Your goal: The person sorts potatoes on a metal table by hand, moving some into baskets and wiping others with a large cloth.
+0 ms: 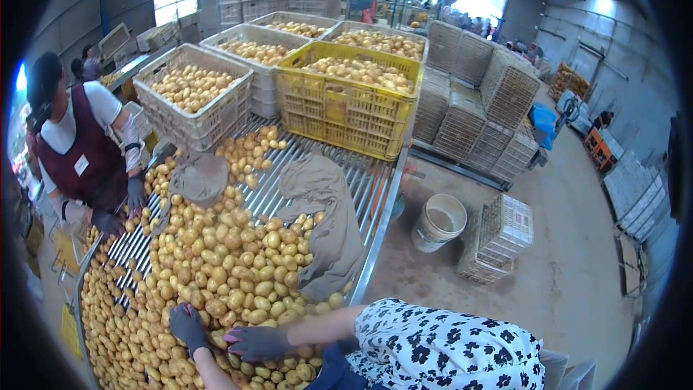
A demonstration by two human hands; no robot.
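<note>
Passage, far right: bare rollers (369, 179), between yellow crate (346, 105) and large grey cloth (328, 224), running along the metal side rail (383, 227).
Obstructions, far: yellow crate and pale crate (189, 124), walling the roller bed.
Obstructions, middle: large grey cloth, rumpled; smaller cloth (201, 180), bunched.
Obstruction, left: co-worker's gloved hands (108, 222).
Obstruction, near: potatoes (231, 267), crowding left hand (189, 326) and right hand (256, 343); room beneath the palms hidden, seemingly tight.

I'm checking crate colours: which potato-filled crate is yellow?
The rectangular yellow plastic crate at the group's front right; the other filled crates are greyish white.
</note>
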